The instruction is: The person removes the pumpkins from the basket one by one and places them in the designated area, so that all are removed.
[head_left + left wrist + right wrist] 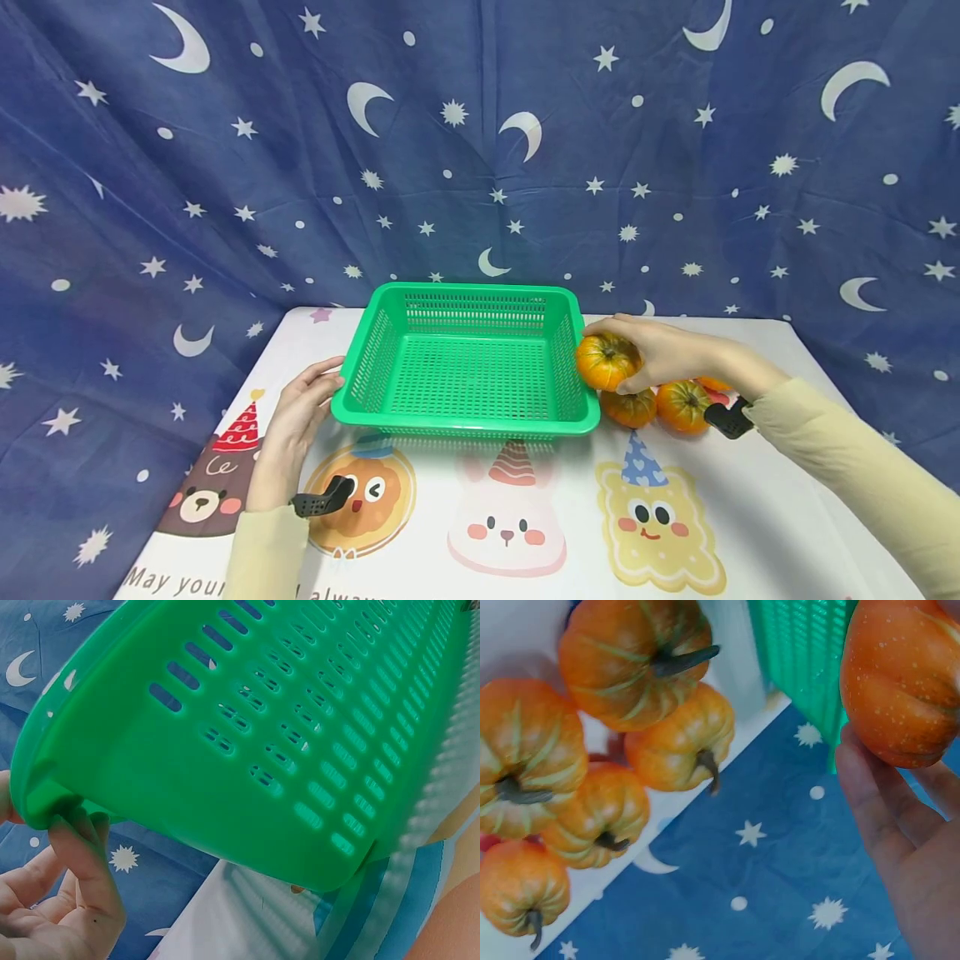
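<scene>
A green plastic basket (465, 428) with slotted walls stands at the middle of the table, and nothing lies in it. At its left rim my left hand (289, 429) pinches the edge; the left wrist view shows thumb and fingers (86, 862) about the rim's corner. My right hand (663, 352) grips a small orange pumpkin (607, 362) just above the basket's right rim. In the right wrist view the held pumpkin (900, 682) is raised beside the basket wall (802, 660), cut off by the frame's edge.
Several more pumpkins (682, 408) sit on the table right of the basket, below my right forearm; the right wrist view shows them clustered, stems up (532, 757). A blue star-and-moon curtain (450, 192) hangs behind the cartoon-printed tablecloth (585, 500).
</scene>
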The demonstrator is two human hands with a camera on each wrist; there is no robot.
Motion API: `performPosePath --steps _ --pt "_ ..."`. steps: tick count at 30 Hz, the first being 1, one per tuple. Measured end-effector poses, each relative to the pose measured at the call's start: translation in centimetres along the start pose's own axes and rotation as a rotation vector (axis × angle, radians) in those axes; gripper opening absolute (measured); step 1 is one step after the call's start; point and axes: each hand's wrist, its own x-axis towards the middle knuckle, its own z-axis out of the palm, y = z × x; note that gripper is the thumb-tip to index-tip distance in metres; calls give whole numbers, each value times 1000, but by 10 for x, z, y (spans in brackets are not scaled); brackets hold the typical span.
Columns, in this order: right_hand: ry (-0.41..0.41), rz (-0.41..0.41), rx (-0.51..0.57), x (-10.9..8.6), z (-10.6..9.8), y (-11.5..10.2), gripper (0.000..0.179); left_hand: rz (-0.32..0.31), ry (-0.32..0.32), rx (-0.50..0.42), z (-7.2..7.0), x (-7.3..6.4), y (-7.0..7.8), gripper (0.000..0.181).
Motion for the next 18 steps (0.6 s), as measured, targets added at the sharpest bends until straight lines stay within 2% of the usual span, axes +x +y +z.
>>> performPosePath --steps 13,18 --pt "52 -15 -10 -26 5 25 77 -16 16 8 0 -1 1 26" --pt "60 19 10 -37 5 33 78 -16 27 14 1 -1 0 25"
